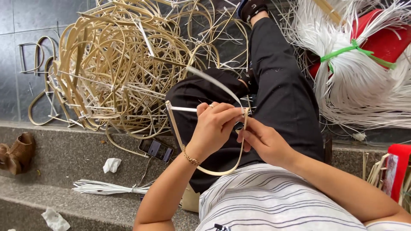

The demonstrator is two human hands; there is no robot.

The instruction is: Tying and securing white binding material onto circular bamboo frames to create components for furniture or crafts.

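Observation:
A bent cane loop, pale tan and U-shaped, rests over my lap. My left hand grips its upper right end, with a ring on one finger and a gold bracelet at the wrist. A white flat strip rises from under my left fingers and curves up to the left. Another white strip crosses the loop's top. My right hand pinches the loop's right side just below my left fingers. Both hands touch near the joint.
A big tangled pile of bent cane frames lies on the floor to the left. A bundle of white strips tied with green band sits at right by a red container. A phone, crumpled tissue, a sandal lie on the stone step.

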